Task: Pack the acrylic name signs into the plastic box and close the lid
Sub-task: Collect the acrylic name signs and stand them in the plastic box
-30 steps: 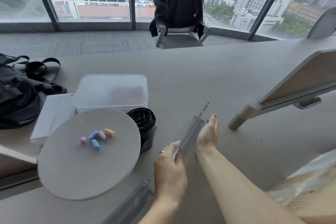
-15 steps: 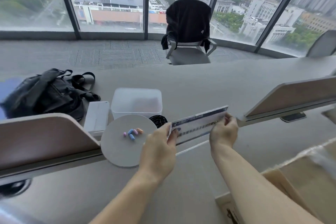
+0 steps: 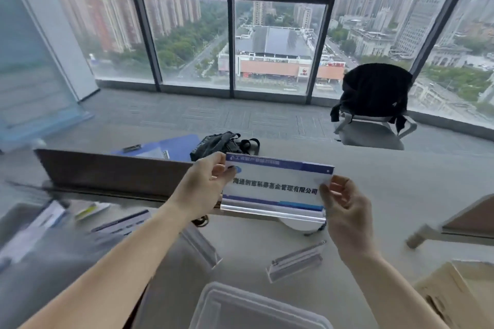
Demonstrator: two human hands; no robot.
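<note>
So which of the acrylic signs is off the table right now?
The printed name sign, held upright between left hand and right hand; the other acrylic signs lie on the table.

Grey table (image 3: 401,195) w/ clear plastic box (image 3: 256,310), empty acrylic sign holder (image 3: 295,262), black bag (image 3: 216,145), cardboard box (image 3: 459,294).

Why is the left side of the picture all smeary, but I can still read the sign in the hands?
In the head view, the left edge is motion-blurred: the papers there streak. The name sign, held by the left hand and right hand, sits mid-frame and stays fairly sharp. The wide lens bends the window frames outward. Daylight is soft and overcast, with no hard shadows.
</note>
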